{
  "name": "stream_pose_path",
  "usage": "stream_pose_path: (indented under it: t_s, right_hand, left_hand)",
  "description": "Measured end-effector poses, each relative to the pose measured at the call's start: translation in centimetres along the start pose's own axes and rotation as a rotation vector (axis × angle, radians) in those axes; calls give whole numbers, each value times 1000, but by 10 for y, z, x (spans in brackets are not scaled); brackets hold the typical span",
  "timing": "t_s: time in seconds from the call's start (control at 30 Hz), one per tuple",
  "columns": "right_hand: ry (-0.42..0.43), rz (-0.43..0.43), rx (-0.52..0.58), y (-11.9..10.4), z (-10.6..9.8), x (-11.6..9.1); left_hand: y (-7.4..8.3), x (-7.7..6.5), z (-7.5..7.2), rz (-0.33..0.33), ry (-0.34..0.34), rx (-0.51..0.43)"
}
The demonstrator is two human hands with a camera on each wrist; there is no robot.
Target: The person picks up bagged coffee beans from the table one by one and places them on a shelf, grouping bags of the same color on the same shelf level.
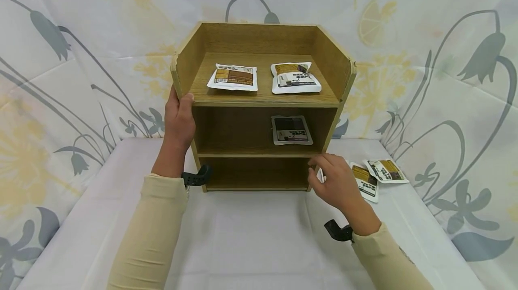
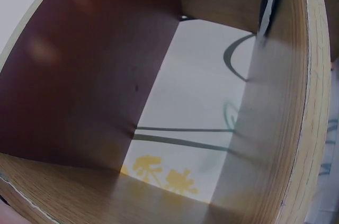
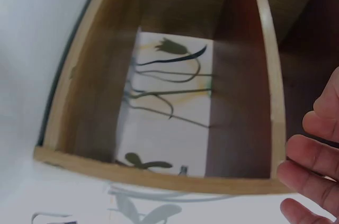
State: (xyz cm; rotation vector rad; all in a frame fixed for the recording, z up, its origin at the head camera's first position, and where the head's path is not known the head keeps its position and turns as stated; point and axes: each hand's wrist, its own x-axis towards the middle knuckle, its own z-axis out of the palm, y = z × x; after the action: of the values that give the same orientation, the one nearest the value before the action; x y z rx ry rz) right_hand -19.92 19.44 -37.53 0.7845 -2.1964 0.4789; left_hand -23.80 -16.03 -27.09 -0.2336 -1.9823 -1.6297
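Note:
A three-level wooden shelf (image 1: 265, 104) stands in front of me. My left hand (image 1: 179, 121) grips its left side below the top tier, thumb at the front edge. My right hand (image 1: 333, 182) is at the shelf's lower right edge with fingers loosely bent; in the right wrist view its fingertips (image 3: 304, 150) are right at a board's corner. Two white pouches with brown-and-black labels, a left pouch (image 1: 234, 78) and a right pouch (image 1: 295, 78), lie on the top level. A flatter pouch (image 1: 292, 130) leans at the right of the middle level.
Two more pouches, a nearer pouch (image 1: 366, 182) and a farther pouch (image 1: 387, 171), lie overlapping on the white cloth-covered table (image 1: 259, 236), right of the shelf. A flower-patterned cloth (image 1: 121, 33) hangs behind and on both sides. Black bands circle both wrists.

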Motion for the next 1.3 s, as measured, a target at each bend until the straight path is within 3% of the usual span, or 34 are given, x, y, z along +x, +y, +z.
stream_pose_path:
  t_s: [0.23,0.93,1.3]
  right_hand:
    - [2,-30,-1,13,1,-13]
    - [-214,120,-68,49,14,-48]
    - [-447,257,-125,59,15,-55]
  left_hand:
    - [0,-1,0,8,-7,-2]
    - [-2,-1,1,24,-4,-15]
    - [-1,0,1,9,-8,-19]
